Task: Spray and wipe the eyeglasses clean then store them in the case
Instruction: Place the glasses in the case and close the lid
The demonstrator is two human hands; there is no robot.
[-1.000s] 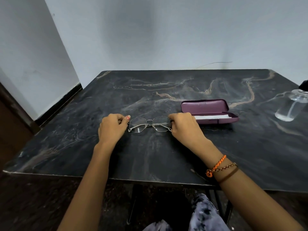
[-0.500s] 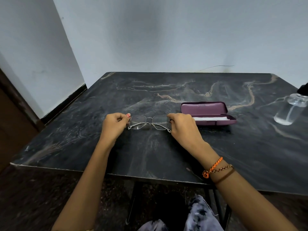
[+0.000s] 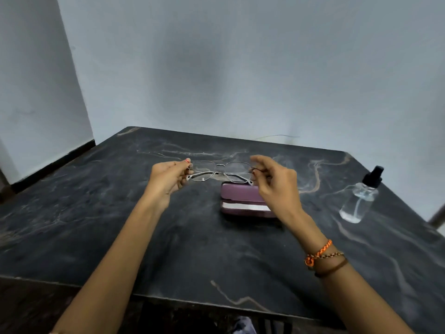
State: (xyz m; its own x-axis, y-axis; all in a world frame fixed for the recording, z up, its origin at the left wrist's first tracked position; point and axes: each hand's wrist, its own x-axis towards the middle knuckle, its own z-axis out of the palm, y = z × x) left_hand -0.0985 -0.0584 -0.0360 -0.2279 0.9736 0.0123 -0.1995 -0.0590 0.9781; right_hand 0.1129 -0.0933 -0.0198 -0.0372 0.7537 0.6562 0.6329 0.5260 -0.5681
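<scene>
Hands (image 3: pixel 168 177) (image 3: pixel 277 182) hold eyeglasses (image 3: pixel 221 171) above open case (image 3: pixel 243 201).

Purple case (image 3: pixel 240 195), black marbled table (image 3: pixel 96 225) (tan veins), orange bracelet (image 3: pixel 317 253)

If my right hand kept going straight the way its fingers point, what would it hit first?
The right hand points away from you and slightly left, pinching the eyeglasses. Beyond them, only bare table and then the wall appear in its line, though depth is hard to judge.

You're holding thin, shiny metal-framed eyeglasses (image 3: pixel 220 171) over a dark, marble-patterned table (image 3: pixel 168 237) that's looking smooth and dull. Beside you, the maroon case (image 3: pixel 240 196) is showing a soft sheen, the spray bottle (image 3: pixel 358 201) gleaming clear.
</scene>
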